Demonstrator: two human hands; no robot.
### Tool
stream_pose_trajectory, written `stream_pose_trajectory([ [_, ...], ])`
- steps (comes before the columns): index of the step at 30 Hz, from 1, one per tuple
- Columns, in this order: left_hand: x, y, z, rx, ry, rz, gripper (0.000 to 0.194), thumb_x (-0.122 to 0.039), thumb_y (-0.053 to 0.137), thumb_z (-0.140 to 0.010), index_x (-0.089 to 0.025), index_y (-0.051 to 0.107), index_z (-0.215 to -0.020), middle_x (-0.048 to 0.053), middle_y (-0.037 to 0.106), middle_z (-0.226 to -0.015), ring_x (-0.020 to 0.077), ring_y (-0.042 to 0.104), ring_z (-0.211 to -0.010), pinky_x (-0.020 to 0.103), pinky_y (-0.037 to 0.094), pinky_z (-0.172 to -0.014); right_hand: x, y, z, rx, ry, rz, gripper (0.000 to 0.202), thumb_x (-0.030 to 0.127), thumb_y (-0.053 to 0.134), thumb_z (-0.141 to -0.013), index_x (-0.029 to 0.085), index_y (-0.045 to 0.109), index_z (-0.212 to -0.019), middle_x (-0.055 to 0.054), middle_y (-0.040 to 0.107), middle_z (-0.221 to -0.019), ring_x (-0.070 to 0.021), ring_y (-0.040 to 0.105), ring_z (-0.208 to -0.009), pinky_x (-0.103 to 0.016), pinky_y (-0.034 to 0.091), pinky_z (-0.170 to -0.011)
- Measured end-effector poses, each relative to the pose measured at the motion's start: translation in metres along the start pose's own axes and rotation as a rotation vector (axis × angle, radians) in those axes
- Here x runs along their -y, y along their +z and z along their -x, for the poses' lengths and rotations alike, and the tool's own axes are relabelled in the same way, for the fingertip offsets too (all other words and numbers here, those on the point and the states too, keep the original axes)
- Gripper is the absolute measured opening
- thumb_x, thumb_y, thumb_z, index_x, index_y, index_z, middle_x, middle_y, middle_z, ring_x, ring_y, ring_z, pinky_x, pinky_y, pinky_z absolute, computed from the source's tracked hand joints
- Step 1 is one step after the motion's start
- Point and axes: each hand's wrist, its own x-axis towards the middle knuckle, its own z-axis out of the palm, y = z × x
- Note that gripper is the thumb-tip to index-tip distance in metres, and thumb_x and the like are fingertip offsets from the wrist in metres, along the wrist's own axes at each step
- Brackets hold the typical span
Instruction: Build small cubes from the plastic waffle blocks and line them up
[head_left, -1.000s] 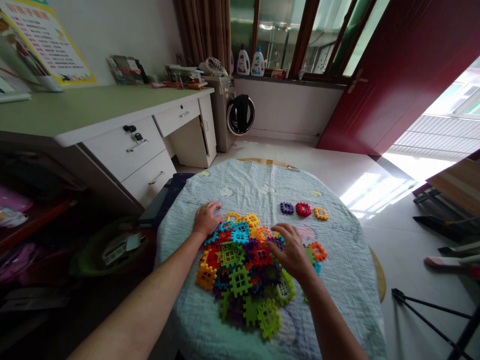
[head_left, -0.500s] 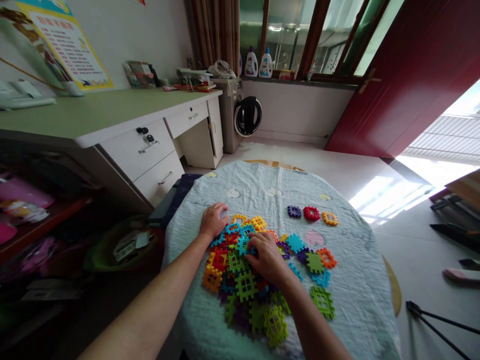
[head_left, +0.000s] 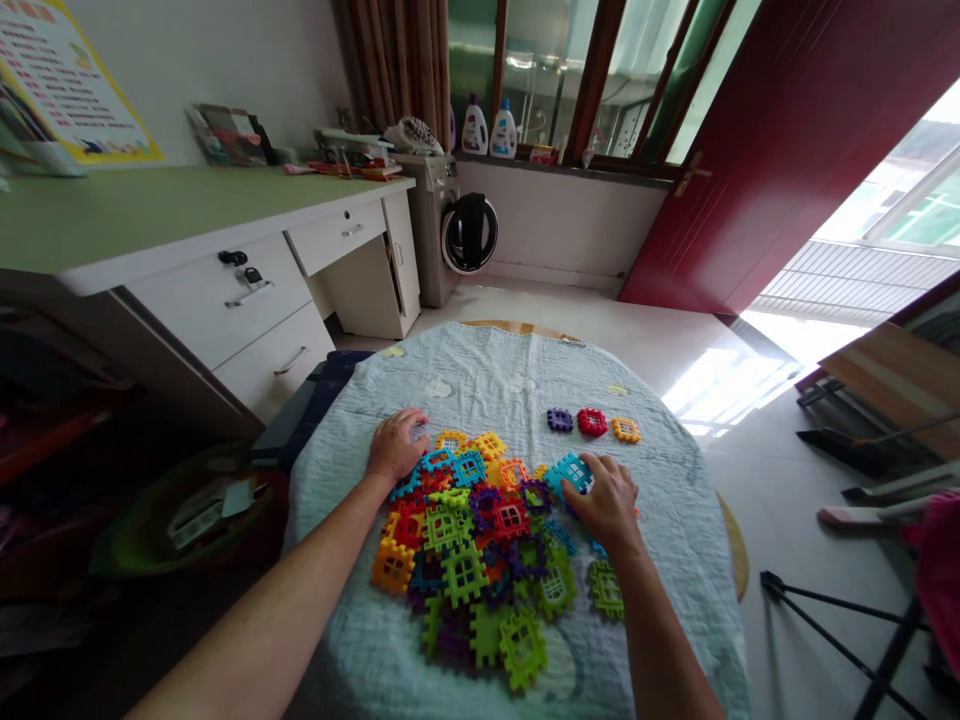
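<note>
right hand (head_left: 606, 497) pinches blue tile (head_left: 567, 475) by its edge, right of frame centre, likely for easy turning | left hand (head_left: 396, 446) loosely open against tile heap (head_left: 478, 548), centre-left, perhaps steadying it

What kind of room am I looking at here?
Probably a room in a home, perhaps a utility or study area: a washing machine stands by the window, detergent bottles sit on the sill, and a desk with drawers runs along the wall.

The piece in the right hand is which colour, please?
The piece is light blue; head view shows it.
</note>
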Motion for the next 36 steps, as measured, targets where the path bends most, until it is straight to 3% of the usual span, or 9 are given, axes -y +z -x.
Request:
stream_pose_trajectory([
  [8, 0.0, -0.001, 0.0, 0.013, 0.006, -0.012, 0.029, -0.026, 0.054, -0.072, -0.021, 0.067, -0.097, 0.008, 0.065, -0.124, 0.0245, 0.056, -0.119, 0.039, 0.04, -0.108, 0.017, 0.009, 0.009, 0.064, 0.052, 0.126, 0.047, 0.052, 0.062, -0.078, 0.02, 0.066, -0.112, -0.013, 0.063, -0.111, -0.0334, 0.048, -0.115, -0.044, 0.035, -0.091],
  [24, 0.0, 0.0, 0.0, 0.005, 0.005, -0.007, 0.028, -0.027, 0.054, -0.072, -0.022, 0.067, -0.096, 0.007, 0.065, -0.123, 0.0244, 0.056, -0.12, 0.039, 0.04, -0.108, 0.027, 0.005, -0.001, 0.162, 0.091, 0.217, 0.046, 0.048, 0.062, -0.074, 0.017, 0.067, -0.108, -0.018, 0.065, -0.107, -0.0358, 0.051, -0.111, -0.044, 0.037, -0.086],
  [30, 0.001, 0.0, 0.0, 0.006, 0.016, 0.003, 0.028, -0.027, 0.053, -0.073, -0.022, 0.067, -0.096, 0.007, 0.066, -0.122, 0.0249, 0.057, -0.118, 0.04, 0.04, -0.108, 0.03, 0.002, -0.03, 0.123, 0.038, 0.185, 0.053, 0.048, 0.061, -0.074, 0.018, 0.064, -0.117, -0.014, 0.064, -0.108, -0.0322, 0.052, -0.107, -0.042, 0.034, -0.089],
  [36, 0.001, -0.001, 0.0, 0.005, 0.014, 0.009, 0.027, -0.027, 0.053, -0.073, -0.022, 0.067, -0.095, 0.007, 0.066, -0.123, 0.0247, 0.057, -0.119, 0.04, 0.041, -0.107, 0.035, -0.002, -0.069, 0.206, -0.03, 0.163, 0.054, 0.045, 0.063, -0.071, 0.018, 0.064, -0.118, -0.012, 0.063, -0.112, -0.0318, 0.05, -0.109, -0.042, 0.032, -0.091],
])
